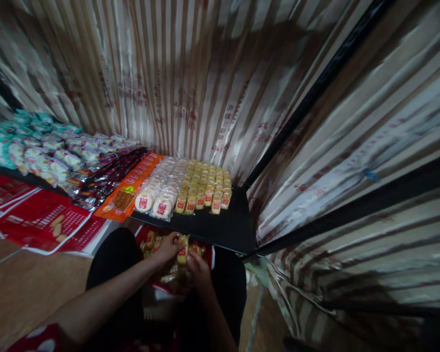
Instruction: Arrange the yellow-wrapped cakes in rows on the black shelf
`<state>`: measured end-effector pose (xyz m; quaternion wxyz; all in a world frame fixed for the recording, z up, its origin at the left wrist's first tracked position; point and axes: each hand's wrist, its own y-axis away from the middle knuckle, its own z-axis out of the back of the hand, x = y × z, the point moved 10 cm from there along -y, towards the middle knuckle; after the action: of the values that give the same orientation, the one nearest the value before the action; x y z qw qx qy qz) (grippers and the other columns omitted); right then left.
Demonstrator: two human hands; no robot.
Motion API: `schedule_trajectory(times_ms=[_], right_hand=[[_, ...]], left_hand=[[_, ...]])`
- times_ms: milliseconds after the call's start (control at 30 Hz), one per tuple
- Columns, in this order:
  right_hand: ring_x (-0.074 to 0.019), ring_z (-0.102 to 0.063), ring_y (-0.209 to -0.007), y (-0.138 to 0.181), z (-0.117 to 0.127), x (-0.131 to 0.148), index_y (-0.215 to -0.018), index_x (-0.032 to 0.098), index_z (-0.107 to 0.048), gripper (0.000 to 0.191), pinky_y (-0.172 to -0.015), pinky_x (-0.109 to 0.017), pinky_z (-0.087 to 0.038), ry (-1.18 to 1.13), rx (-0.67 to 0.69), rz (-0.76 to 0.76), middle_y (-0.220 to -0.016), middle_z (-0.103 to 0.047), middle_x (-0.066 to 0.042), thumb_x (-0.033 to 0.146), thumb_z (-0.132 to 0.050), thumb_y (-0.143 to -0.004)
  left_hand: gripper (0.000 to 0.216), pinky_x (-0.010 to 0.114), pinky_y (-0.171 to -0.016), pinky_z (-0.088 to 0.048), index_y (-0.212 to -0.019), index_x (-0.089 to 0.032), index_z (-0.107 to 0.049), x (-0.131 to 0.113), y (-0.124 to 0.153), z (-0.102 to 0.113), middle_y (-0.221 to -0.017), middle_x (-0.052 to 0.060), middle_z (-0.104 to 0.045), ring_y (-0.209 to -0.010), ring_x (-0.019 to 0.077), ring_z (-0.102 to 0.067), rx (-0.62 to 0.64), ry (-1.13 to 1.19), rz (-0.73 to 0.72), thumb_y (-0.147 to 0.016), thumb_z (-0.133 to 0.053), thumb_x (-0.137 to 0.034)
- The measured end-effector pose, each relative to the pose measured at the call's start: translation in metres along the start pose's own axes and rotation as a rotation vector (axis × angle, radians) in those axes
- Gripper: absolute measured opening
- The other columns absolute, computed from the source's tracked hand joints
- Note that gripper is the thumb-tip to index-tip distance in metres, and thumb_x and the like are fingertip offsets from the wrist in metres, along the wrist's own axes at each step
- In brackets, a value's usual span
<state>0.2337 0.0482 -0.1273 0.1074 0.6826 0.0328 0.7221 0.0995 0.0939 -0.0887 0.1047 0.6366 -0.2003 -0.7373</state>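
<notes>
Between my knees, a small yellow snack packet (182,250) with a red label is pinched by both hands. My left hand (168,248) grips its upper left side, and my right hand (198,268) has its lower right edge. Under them a red bag (168,288) lies with its mouth spread, and several similar packets (170,274) show inside. Just beyond, rows of upright yellow packets (205,183) stand on a black shelf (223,227). Left of those rows are round white wrapped crackers (162,208) in clear wrappers.
An orange snack bag (122,200), dark shiny packets (102,173), white packets (60,164) and teal packets (22,122) fill the shelf leftward. Red printed bags (47,220) hang or lie below its front edge. Striped sheeting (190,83) and a black post (300,107) border the shelf.
</notes>
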Motion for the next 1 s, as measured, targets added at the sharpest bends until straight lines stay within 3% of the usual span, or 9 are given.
schedule_trajectory(times_ms=[233, 500, 800, 1000], right_hand=[[-0.0222, -0.067, -0.089, 0.010, 0.025, 0.045, -0.102, 0.022, -0.064, 0.036, -0.080, -0.034, -0.053, 0.075, -0.039, 0.100, -0.099, -0.070, -0.007, 0.043, -0.056, -0.074], [-0.0215, -0.067, -0.085, 0.006, 0.074, 0.088, -0.110, 0.016, -0.061, 0.043, -0.077, -0.031, -0.053, 0.166, -0.250, 0.169, -0.100, -0.069, -0.010, 0.041, -0.055, -0.076], [-0.0204, -0.065, -0.086, -0.032, 0.115, 0.101, -0.109, 0.014, -0.062, 0.046, -0.078, -0.031, -0.052, 0.185, -0.418, 0.239, -0.106, -0.065, -0.013, 0.045, -0.055, -0.075], [-0.0207, -0.065, -0.085, -0.066, 0.153, 0.121, -0.116, 0.013, -0.055, 0.053, -0.078, -0.032, -0.051, 0.166, -0.622, 0.276, -0.101, -0.067, -0.013, 0.047, -0.053, -0.076]], left_hand=[[0.028, 0.021, -0.064, -0.044, -0.098, -0.016, -0.055, -0.038, 0.008, -0.032, -0.072, -0.003, -0.059, -0.067, 0.0114, -0.054, 0.096, -0.146, -0.190, -0.070, -0.056, -0.019], [0.036, 0.025, -0.074, -0.048, -0.107, -0.014, -0.052, -0.080, 0.007, -0.072, -0.087, 0.003, -0.062, -0.079, 0.0134, -0.058, 0.182, -0.158, -0.340, -0.071, -0.052, -0.015], [0.042, 0.026, -0.078, -0.050, -0.115, -0.018, -0.051, -0.130, -0.016, -0.094, -0.095, 0.003, -0.053, -0.081, 0.0113, -0.056, 0.049, -0.293, -0.526, -0.073, -0.052, -0.012], [0.041, 0.030, -0.085, -0.050, -0.119, -0.018, -0.047, -0.164, -0.035, -0.118, -0.104, 0.006, -0.057, -0.091, 0.0139, -0.057, -0.010, -0.385, -0.592, -0.079, -0.048, -0.014]])
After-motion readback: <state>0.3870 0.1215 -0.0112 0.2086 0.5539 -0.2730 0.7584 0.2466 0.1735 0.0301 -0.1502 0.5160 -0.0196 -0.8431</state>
